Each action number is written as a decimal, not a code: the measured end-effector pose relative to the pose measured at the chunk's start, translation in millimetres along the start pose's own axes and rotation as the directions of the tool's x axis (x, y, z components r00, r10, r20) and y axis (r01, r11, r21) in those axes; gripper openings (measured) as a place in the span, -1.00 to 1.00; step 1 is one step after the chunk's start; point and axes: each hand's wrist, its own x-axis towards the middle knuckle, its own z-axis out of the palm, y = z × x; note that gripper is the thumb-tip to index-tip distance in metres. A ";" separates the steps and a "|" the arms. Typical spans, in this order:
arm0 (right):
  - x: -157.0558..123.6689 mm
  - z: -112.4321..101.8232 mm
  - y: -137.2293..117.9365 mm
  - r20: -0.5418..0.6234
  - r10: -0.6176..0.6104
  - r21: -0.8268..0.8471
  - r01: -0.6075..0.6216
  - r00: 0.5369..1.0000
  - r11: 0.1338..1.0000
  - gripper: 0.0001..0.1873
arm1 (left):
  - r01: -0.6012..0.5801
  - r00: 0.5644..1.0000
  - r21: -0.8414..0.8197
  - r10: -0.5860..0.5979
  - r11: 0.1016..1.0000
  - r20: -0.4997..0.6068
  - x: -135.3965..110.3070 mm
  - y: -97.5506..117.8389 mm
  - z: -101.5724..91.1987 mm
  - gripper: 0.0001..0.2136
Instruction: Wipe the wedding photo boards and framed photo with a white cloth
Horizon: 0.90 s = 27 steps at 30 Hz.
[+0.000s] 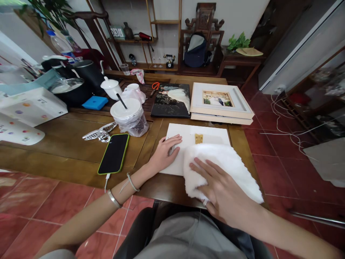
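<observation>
A white rectangular panel [172,165], with a small gold-coloured metal plate [198,139] near its far edge, lies flat at the table's front edge. My left hand [165,153] rests on the panel's left side, fingers stretched out and holding nothing. Over its right part spreads a fluffy white cloth [229,162], which covers much of the panel and hangs past the front edge. My right hand [215,183] presses on the cloth and grips it, with the thumb side partly hidden.
Behind the panel lie a dark photo album [172,100] and stacked white picture frames [221,102]. To the left are a charging phone [113,154], a bagged drink cup [129,115], a silver metal item [101,132], orange-handled scissors [155,86] and a white lidded cup [111,87].
</observation>
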 end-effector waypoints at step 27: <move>24.0 12.7 -19.3 0.085 -0.028 -0.006 0.029 0.996 1.000 -0.75 | -0.018 1.000 -0.003 0.019 1.000 0.016 0.7 -1.4 -1.2 -0.69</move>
